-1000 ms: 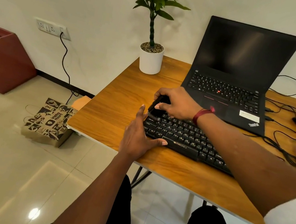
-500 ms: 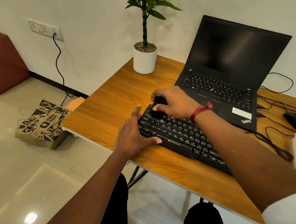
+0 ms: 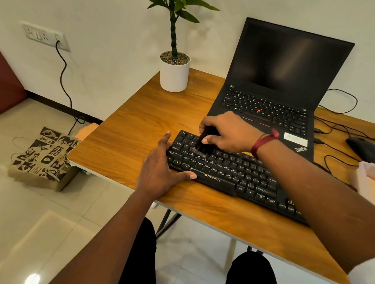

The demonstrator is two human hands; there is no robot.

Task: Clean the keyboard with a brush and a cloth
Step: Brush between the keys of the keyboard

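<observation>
keyboard (image 3: pixel 237 173) is lying black and slightly askew on the wooden surface (image 3: pixel 134 134), just in front of the open laptop (image 3: pixel 283 83). right hand (image 3: pixel 229 132) is gripping a small black brush (image 3: pixel 202 144) – its fingers are curling round the handle, bristles touching the keys near the keyboard's left end. left hand (image 3: pixel 160 169) is resting flat against that left end – fingers straight and holding nothing, thumb lying along the front edge.

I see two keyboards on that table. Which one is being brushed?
The separate black keyboard at the front edge of the table: the right hand holds the brush on it. The laptop sits behind it.
</observation>
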